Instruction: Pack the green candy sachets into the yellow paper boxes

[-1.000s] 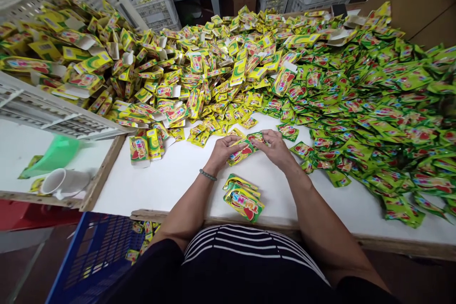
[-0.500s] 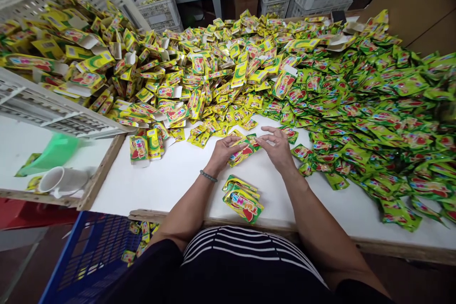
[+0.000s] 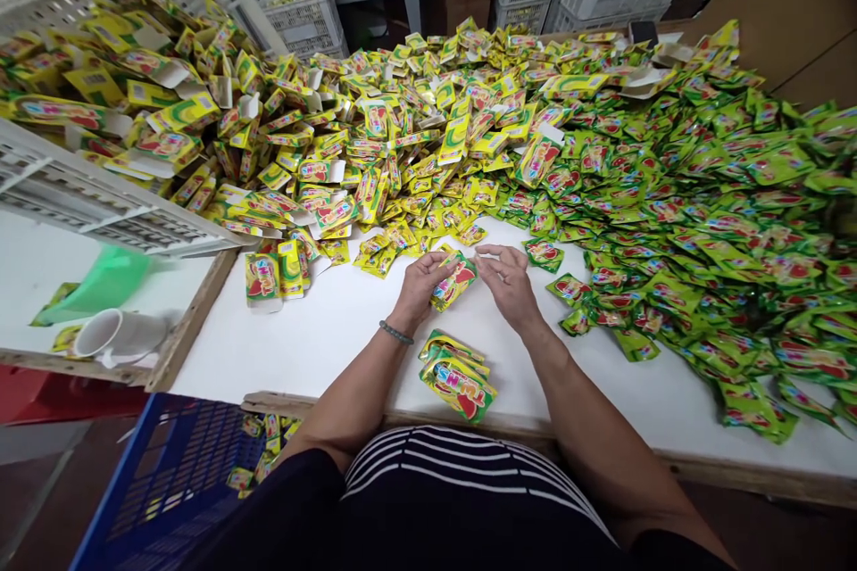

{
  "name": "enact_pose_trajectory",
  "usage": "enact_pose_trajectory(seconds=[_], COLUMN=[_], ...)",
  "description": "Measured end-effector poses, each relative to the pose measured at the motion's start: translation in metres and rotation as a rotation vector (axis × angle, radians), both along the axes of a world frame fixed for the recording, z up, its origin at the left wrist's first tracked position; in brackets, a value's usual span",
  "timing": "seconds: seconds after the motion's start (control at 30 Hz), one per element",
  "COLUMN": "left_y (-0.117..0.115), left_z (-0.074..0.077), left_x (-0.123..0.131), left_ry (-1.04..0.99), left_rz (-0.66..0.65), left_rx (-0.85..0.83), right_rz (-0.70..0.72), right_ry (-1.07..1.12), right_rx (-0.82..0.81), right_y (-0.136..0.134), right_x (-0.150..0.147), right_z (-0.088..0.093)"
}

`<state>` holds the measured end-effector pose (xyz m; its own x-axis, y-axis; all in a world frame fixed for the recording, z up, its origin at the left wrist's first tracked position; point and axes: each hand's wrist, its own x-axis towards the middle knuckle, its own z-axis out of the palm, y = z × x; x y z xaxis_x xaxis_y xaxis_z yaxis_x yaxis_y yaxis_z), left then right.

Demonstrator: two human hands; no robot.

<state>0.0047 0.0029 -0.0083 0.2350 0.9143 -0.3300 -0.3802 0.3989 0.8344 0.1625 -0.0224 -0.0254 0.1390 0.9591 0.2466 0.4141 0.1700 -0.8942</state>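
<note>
Across the white table (image 3: 321,330): two heaps cover the far half, and we work on the bare strip along the near edge.
Green sachets (image 3: 703,214): the wide heap on our right, with loose ones trailing down to just beside our working spot. We judge it best to keep these strays out from under the wrists.
Yellow cartons (image 3: 301,143): the heap on the left and far middle, many with white flaps open.
Near stack (image 3: 457,373): a few packs lying flat between our forearms, near the table edge. We would keep it squared and away from the elbows.
Left hand (image 3: 420,284): fingers closed around the packet, thumb on top, holding it tilted just above the table.
Right hand (image 3: 510,284): fingers loosely spread and holding nothing, tips just beside the packet's upper end. We cannot tell whether they touch it.
Packet (image 3: 455,278): held between our two hands, beyond the near stack. We judge a light, steady grip lower down best, leaving its upper end free and uncrushed.
</note>
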Motion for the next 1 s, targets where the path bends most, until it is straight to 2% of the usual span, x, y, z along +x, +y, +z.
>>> enact_pose_trajectory(seconds=[0.07,0.23,0.5,0.63,0.7,0.77,0.83,0.9,1.0], left_y=[-0.001,-0.002,-0.002,-0.001,0.0,-0.001,-0.002,-0.005,-0.008], left_z=[0.001,0.0,-0.003,-0.004,-0.004,-0.003,-0.001,0.001,0.003], left_x=[0.001,0.004,0.003,0.005,0.006,0.005,0.004,0.003,0.002], left_ry=[0.001,0.038,0.066,0.042,0.048,0.063,0.074,0.088,0.101], left_rz=[0.01,-0.003,-0.039,0.033,0.088,0.111,0.051,-0.072,-0.191], left_rx=[0.011,0.085,0.12,0.112,0.113,0.135,0.166,0.181,0.158], right_rz=[0.009,-0.142,-0.087,-0.098,-0.151,-0.134,-0.04,0.019,-0.067], right_ry=[-0.016,-0.042,-0.008,-0.008,0.037,0.118,0.216,0.275,0.221], right_rx=[0.014,0.087,0.034,0.051,0.041,0.001,-0.041,-0.044,-0.014], right_y=[0.0,0.001,0.003,0.001,0.0,0.0,0.001,0.002,0.001], right_x=[-0.002,-0.006,-0.006,-0.008,-0.01,-0.011,-0.012,-0.012,-0.009], right_z=[-0.002,-0.004,-0.001,0.004,0.004,0.003,0.0,-0.003,-0.006])
